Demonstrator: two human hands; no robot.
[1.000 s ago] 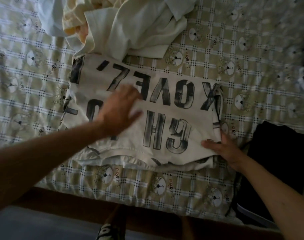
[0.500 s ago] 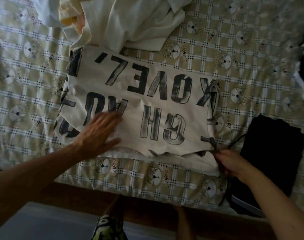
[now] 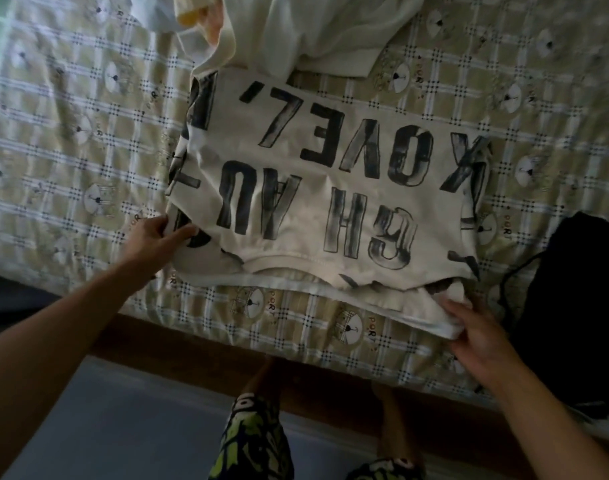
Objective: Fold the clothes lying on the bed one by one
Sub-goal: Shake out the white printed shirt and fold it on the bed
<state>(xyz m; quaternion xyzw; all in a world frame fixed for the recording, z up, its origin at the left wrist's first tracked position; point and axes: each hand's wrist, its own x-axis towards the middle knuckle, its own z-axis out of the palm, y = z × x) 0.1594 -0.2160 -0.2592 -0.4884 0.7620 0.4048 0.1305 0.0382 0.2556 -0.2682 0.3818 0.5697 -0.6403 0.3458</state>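
Pinching the near left corner of the white printed shirt (image 3: pixel 331 202) between thumb and fingers of the left hand (image 3: pixel 154 237), and gripping its bunched near right corner in the curled fingers of the right hand (image 3: pixel 476 334). Working with the shirt lying flat, print up, in the middle of the checked bed sheet (image 3: pixel 88 140), close to the wooden bed edge (image 3: pixel 192 344). Reading big black brush-style letters upside down from here: O, V, E in the far row, G, H in the near row, with more wrapping out of sight round both side folds. Making out a small "PORT" repeating beside round motifs on the sheet. Touching a heap of pale clothes (image 3: pixel 313 26) at the shirt's far edge, and lying near a black garment (image 3: pixel 573 306) on the right. Having bare sheet to the left and a narrow strip along the near side, above the floor (image 3: pixel 123 427).
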